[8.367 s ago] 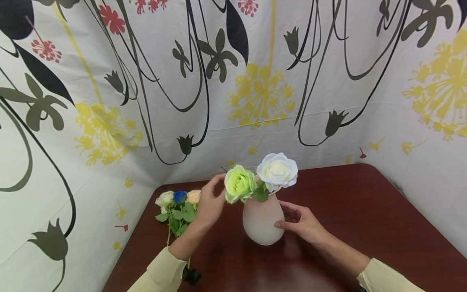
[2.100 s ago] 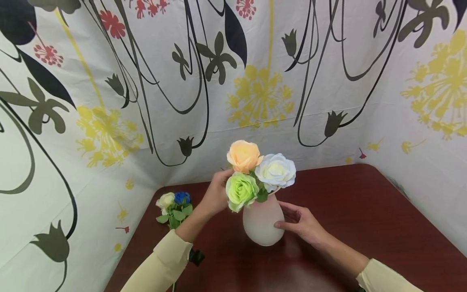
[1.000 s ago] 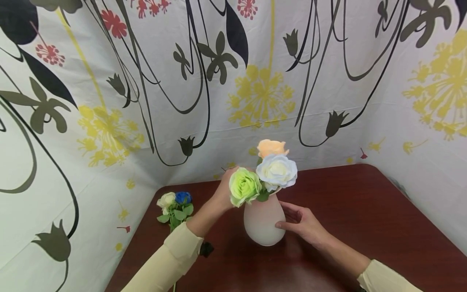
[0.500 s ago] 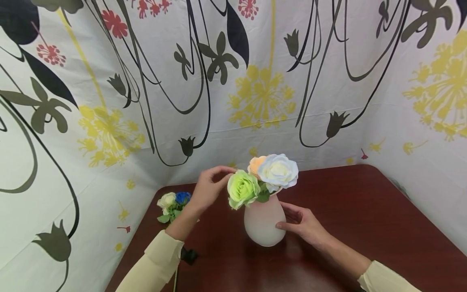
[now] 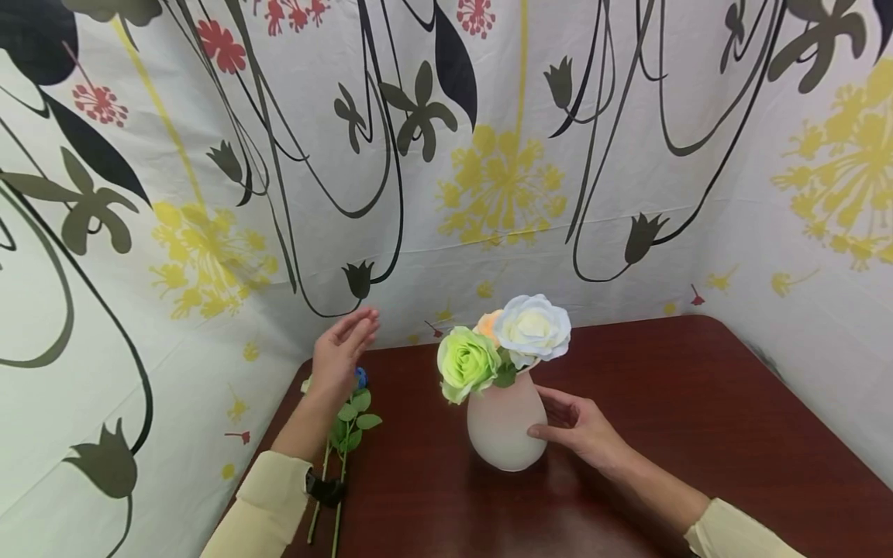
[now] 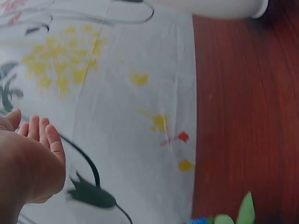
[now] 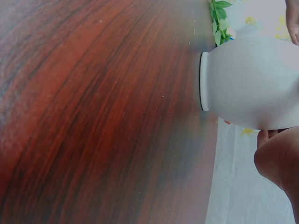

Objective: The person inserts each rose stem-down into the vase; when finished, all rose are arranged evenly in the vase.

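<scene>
A pale, rounded vase (image 5: pixel 505 434) stands upright on the table. From its mouth rise a light green rose (image 5: pixel 467 363), a bluish-white rose (image 5: pixel 532 329) and a peach rose (image 5: pixel 487 327), the last mostly hidden behind the other two. My right hand (image 5: pixel 575 422) holds the vase by its right side, thumb to the front; the right wrist view shows fingers against the vase wall (image 7: pixel 252 84). Over the loose roses at the left, my left hand (image 5: pixel 338 353) is raised with nothing in it, its fingers relaxed. It partly hides a blue rose (image 5: pixel 360 377) and a cream rose (image 5: pixel 305 385).
Green leaves (image 5: pixel 356 422) and long stems of the loose roses lie along the left of the dark red table (image 5: pixel 663 434). A black strap (image 5: pixel 324 488) sits at the left cuff, overlapping the stems. Flower-printed cloth (image 5: pixel 502 186) hangs behind the table and at its sides.
The peach rose went from the table into the vase, carried by my left hand, and sank lower there. That hand has since let go and moved left. My right hand stayed on the vase.
</scene>
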Tool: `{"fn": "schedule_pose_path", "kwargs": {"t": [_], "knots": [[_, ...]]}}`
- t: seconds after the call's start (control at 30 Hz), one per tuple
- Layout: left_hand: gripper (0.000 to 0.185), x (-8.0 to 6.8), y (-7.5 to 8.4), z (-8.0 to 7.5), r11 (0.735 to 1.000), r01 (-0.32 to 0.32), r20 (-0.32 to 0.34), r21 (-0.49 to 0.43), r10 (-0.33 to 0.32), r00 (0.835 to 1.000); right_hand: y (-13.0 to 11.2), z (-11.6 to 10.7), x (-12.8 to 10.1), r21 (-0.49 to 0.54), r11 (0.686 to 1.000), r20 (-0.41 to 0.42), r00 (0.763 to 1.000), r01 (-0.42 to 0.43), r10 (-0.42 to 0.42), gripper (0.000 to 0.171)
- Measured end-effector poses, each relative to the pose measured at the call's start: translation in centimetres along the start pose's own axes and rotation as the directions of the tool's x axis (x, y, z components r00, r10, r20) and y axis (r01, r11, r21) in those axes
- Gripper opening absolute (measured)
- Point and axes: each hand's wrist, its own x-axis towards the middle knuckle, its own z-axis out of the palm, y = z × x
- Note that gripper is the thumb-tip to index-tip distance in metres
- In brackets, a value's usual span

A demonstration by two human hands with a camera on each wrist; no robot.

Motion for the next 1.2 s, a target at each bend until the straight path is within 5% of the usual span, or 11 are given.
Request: {"fn": "schedule_pose_path", "kwargs": {"t": [0.33, 0.73, 0.87, 1.0, 1.2], "knots": [[0.053, 0.3, -1.9, -5.7, 0.987, 0.106, -0.172, -0.123, -0.127, 0.977, 0.1, -0.1, 0.0, -0.004, 1.0, -0.007, 1.0, -0.021, 0.021, 0.069], [0.054, -2.0, -6.7, -9.8, 0.968, 0.246, -0.354, 0.045, -0.215, 0.91, 0.0, 0.0, 0.0, 0.011, 1.0, 0.004, 1.0, -0.009, 0.009, 0.068], [0.054, -3.0, -8.7, -11.0, 0.952, 0.281, -0.353, 0.12, -0.224, 0.908, 0.0, 0.0, 0.1, 0.011, 1.0, -0.002, 1.0, -0.01, 0.01, 0.068], [0.05, -4.0, -10.0, -11.7, 0.906, 0.337, -0.333, 0.255, -0.245, 0.911, -0.1, 0.0, 0.1, 0.005, 1.0, -0.004, 1.0, -0.012, 0.012, 0.068], [0.043, -4.9, -10.6, -11.7, 0.8, 0.36, -0.287, 0.48, -0.245, 0.926, -0.1, 0.0, -0.1, 0.002, 1.0, -0.004, 1.0, -0.024, 0.024, 0.069]]}}
